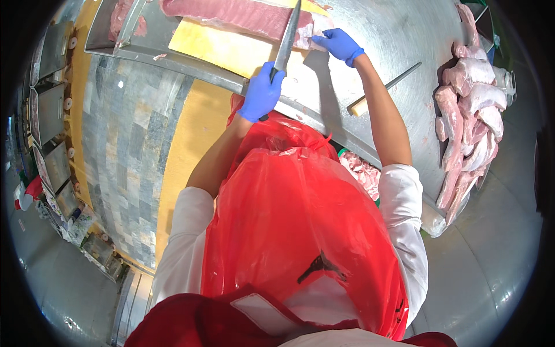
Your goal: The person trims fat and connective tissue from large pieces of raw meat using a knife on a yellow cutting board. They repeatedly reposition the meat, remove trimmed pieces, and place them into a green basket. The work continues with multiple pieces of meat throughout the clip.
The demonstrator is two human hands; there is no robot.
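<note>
My left hand, in a blue glove, is closed round the handle of a large knife. The blade points up and away, crossing over a long pale-pink strip of meat near its right end. That meat lies on a yellow cutting board on the metal table. At the strip's whitish right end, my right hand, gloved in blue too, has thumb and fingers closed on the edge of the meat. A thin dark rod with a cream handle, like a sharpening steel, rests on the table beneath my right forearm.
Several long cuts of raw meat are heaped at the metal table's right edge. Meat scraps sit in a metal trough at the upper left. Under the table's near edge is a container of meat pieces. Metal trays line the far left.
</note>
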